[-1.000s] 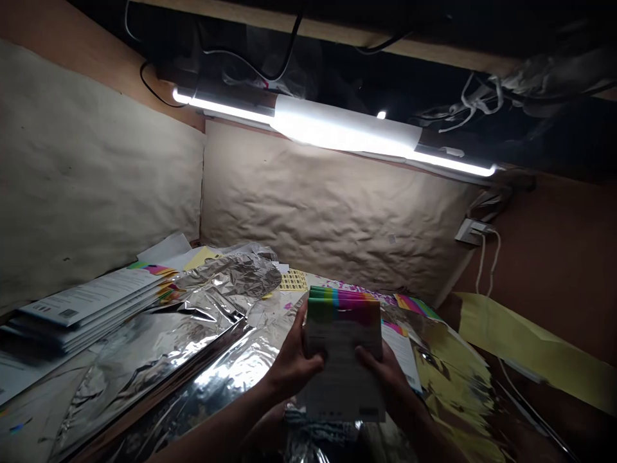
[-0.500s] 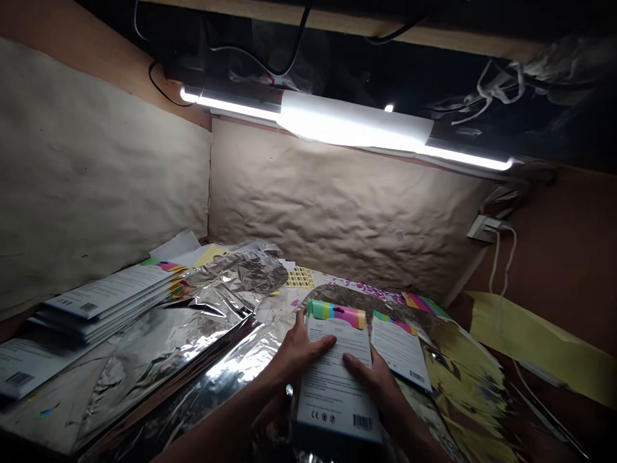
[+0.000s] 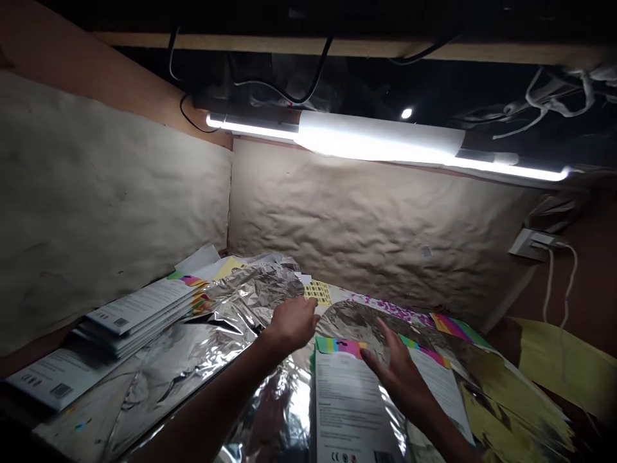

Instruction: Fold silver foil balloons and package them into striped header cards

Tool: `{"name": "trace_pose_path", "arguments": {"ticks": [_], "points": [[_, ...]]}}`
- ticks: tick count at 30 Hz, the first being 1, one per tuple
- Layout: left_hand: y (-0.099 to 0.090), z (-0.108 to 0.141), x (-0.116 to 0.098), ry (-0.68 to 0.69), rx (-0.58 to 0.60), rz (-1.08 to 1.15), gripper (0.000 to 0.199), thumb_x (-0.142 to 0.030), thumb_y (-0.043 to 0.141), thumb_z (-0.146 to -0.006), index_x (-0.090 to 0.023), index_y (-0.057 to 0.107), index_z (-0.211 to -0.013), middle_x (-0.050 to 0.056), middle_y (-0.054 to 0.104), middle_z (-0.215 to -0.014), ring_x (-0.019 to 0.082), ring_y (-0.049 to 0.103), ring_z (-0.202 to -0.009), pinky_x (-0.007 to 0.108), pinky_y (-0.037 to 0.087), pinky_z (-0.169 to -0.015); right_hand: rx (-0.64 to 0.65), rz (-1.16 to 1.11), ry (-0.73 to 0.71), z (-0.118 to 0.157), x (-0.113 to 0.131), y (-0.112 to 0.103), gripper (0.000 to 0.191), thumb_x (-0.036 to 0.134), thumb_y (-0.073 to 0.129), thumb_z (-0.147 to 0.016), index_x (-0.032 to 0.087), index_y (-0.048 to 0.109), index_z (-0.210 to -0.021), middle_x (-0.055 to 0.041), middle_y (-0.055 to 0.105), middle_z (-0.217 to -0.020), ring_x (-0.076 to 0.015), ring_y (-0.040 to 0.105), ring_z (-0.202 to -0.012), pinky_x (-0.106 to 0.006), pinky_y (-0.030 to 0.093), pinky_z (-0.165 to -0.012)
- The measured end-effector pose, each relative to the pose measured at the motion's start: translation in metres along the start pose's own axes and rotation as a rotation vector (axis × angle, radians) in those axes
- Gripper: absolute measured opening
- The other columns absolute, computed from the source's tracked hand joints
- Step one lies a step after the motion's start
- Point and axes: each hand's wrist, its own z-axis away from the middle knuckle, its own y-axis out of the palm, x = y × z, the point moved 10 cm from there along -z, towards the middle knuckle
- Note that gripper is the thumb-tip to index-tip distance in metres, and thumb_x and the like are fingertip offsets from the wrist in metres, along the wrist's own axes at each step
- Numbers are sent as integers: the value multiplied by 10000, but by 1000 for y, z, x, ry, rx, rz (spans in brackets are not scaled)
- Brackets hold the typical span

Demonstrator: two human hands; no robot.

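A flat white retail packet (image 3: 349, 405) with a rainbow top strip, a hang hole and printed text lies at the front centre. My right hand (image 3: 400, 373) is over its upper right edge, thumb and fingers spread, holding nothing. Farther back, my left hand (image 3: 294, 321) reaches to the near edge of a yellow sheet of small dark-printed labels (image 3: 321, 292). Its thumb and forefinger are apart; whether a fingertip touches the sheet I cannot tell. Partly behind my right hand lies a second similar packet (image 3: 441, 379).
Stacked packets (image 3: 144, 302) stand at the left on the foil-covered table. Crumpled silver foil (image 3: 260, 289) spreads beside them, and yellow sheets (image 3: 515, 399) lie at the right. A lit tube lamp (image 3: 376, 138) hangs above; white cables (image 3: 549, 289) drop from a wall socket.
Both hands have let go of the front packet. My left hand has moved forward to the label sheet; my right hand has lifted and spread. The camera view has shifted slightly.
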Motion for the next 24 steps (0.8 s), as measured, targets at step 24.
{"name": "trace_pose_path", "arguments": {"ticks": [24], "points": [[0, -33, 203, -526, -713, 253, 372, -176, 426, -921, -120, 432, -1288, 29, 634, -800, 166, 628, -729, 276, 471, -701, 499, 243, -39, -179, 20, 200, 264, 381, 628, -911, 125, 652, -848, -24, 671, -838, -160, 646, -801, -340, 521, -778]]}}
